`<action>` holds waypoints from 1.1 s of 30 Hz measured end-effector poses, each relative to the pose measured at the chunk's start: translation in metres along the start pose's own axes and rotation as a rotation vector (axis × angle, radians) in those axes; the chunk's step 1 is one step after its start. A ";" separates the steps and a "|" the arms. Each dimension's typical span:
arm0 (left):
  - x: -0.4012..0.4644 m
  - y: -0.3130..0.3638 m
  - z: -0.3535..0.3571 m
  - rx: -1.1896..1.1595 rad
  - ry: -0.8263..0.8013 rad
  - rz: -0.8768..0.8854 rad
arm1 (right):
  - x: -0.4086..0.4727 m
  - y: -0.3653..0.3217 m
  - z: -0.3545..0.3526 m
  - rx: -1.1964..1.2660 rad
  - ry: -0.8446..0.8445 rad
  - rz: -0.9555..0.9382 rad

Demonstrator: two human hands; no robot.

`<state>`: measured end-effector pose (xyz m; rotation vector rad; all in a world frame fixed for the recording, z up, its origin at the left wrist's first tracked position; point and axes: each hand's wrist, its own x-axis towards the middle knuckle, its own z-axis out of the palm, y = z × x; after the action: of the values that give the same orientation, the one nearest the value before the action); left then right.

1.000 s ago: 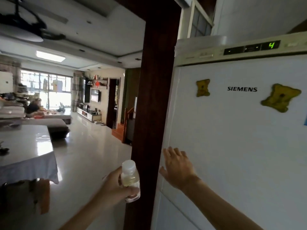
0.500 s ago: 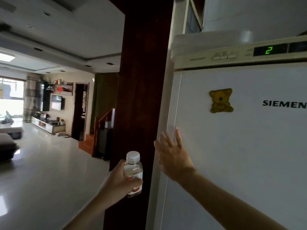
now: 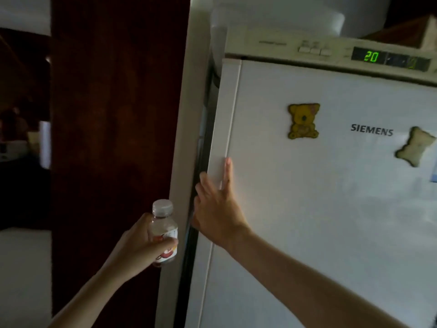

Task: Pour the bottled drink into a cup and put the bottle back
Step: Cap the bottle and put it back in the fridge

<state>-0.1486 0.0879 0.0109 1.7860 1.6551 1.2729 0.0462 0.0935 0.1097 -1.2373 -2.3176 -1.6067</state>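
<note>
**Right hand reaches the fridge door's edge**

Since half a second ago, the right hand (image 3: 216, 209) has slid from the flat face of the fridge door (image 3: 331, 209) over to its left edge; the fingers (image 3: 228, 171) are straight and spread, one lying along the door's front beside the raised edge strip, the others reaching round the edge toward the dark gap between the door and the pale frame (image 3: 186, 138). Whether the door has begun to open cannot be told. The view has also swung closer to the fridge, so the bright living room seen earlier is now out of sight.

The left hand (image 3: 139, 247) holds the bottle (image 3: 164, 233) upright, fingers and thumb curled round its lower body. The bottle is small and clear, with a white cap on and a red-and-white label, and it sits just left of the door edge, in front of the dark wooden pillar (image 3: 113, 138).

On the door, a yellow bear magnet (image 3: 303, 121) sits left of the SIEMENS lettering (image 3: 371, 130), with a paler magnet (image 3: 416, 146) to the right. Above the door, the green display (image 3: 371, 57) reads 20.
</note>
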 end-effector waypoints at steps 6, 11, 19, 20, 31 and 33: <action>0.004 -0.004 0.020 -0.014 -0.103 0.015 | -0.001 -0.013 -0.001 -0.082 -0.106 -0.008; 0.001 -0.002 0.018 -0.024 -0.139 0.002 | -0.005 -0.010 0.003 -0.113 -0.093 -0.027; 0.008 -0.001 0.014 -0.028 -0.202 -0.002 | -0.008 -0.024 -0.004 -0.110 -0.147 0.014; 0.011 0.001 0.015 -0.036 -0.195 0.010 | -0.009 -0.023 -0.005 -0.104 -0.141 0.010; 0.052 -0.001 0.021 -0.098 -0.374 0.144 | 0.004 -0.032 -0.010 -0.038 -0.271 0.104; 0.055 -0.001 0.017 -0.100 -0.398 0.171 | 0.011 -0.039 -0.019 -0.061 -0.345 0.134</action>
<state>-0.1416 0.1443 0.0204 1.9950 1.2235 0.9639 0.0066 0.0795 0.0935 -1.7673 -2.3177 -1.5339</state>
